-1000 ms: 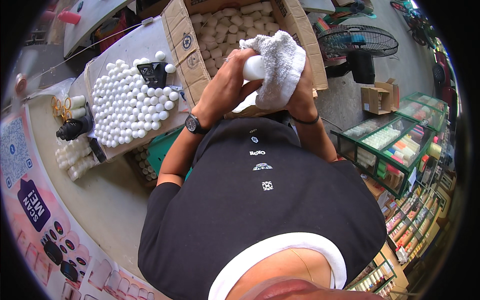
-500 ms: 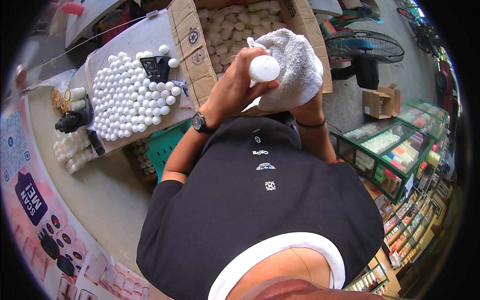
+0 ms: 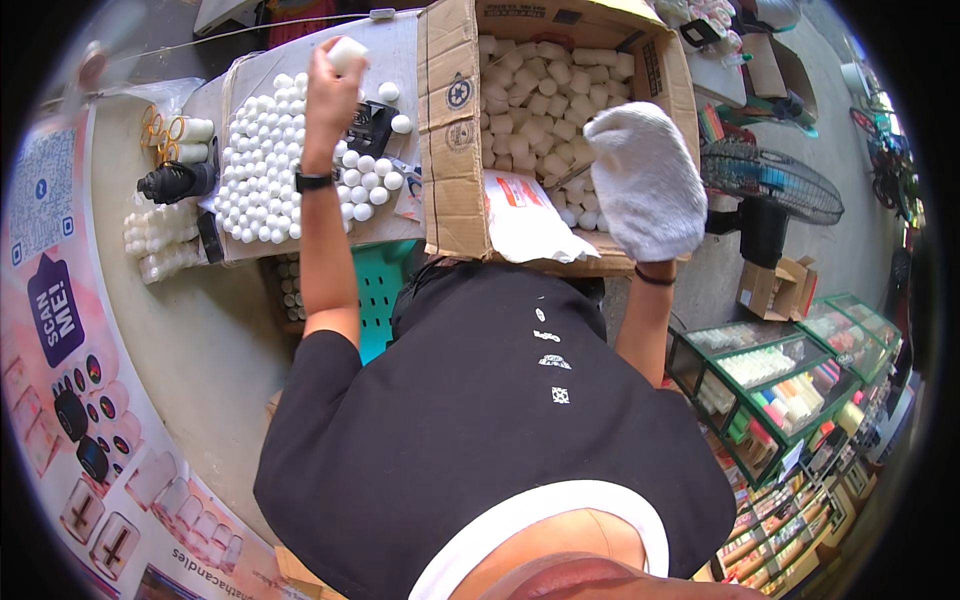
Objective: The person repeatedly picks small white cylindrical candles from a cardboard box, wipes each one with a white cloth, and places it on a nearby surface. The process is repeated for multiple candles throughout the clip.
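My left hand [image 3: 333, 95], a dark watch on its wrist, is closed round a short white pillar candle [image 3: 347, 56]. It is raised over the table at the left, above a group of white candles [image 3: 265, 160] standing close together. My right hand is wholly covered by a white terry towel [image 3: 650, 185]. Its fingers are hidden, and only the wrist with a dark band shows below the cloth. The towel is beside the right side of a cardboard box [image 3: 452, 130], which holds many loose white candles [image 3: 540, 95].
A black device [image 3: 372, 128] lies among the standing candles. A white plastic bag [image 3: 535, 220] rests over the box's near edge. To the right are a fan [image 3: 770, 190] and glass display cases [image 3: 780, 385]. A teal crate [image 3: 378, 300] sits below the table.
My left hand has carried the candle away from the towel, leftward over the table. My right hand and the towel have moved right, apart from the candle.
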`<act>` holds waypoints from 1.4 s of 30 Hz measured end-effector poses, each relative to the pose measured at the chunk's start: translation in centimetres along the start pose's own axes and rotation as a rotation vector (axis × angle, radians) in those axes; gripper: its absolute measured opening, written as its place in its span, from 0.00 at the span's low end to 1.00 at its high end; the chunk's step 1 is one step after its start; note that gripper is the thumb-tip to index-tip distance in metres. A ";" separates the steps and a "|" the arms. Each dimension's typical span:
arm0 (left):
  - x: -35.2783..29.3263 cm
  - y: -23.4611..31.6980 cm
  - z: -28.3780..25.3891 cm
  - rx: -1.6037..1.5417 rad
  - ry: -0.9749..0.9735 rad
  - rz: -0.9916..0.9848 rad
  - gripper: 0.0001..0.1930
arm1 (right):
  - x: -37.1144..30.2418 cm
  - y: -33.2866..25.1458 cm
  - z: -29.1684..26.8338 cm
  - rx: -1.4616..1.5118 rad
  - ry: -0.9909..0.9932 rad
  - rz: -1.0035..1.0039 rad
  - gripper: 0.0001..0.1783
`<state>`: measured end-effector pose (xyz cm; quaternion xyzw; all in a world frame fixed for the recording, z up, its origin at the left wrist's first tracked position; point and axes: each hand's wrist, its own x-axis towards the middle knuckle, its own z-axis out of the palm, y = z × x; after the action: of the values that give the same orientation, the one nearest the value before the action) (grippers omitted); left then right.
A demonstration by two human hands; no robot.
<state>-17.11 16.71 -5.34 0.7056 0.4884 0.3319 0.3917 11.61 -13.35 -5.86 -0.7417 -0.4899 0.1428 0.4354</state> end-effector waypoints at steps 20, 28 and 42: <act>17.1 -25.8 7.8 0.942 -0.863 -0.077 0.22 | 4.3 -0.5 -3.0 -0.502 -0.064 0.031 0.26; 16.1 -25.3 9.9 1.165 -0.547 -0.003 0.15 | 5.6 -0.5 -2.6 -0.505 -0.132 -0.009 0.23; 12.7 -1.2 4.1 1.114 -0.422 -0.013 0.17 | 3.0 0.3 -2.3 -0.783 0.017 -0.088 0.26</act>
<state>-10.34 28.06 -7.25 0.8525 0.5050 -0.1241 0.0530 14.68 -12.02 -4.18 -0.8311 -0.5349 -0.0797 0.1293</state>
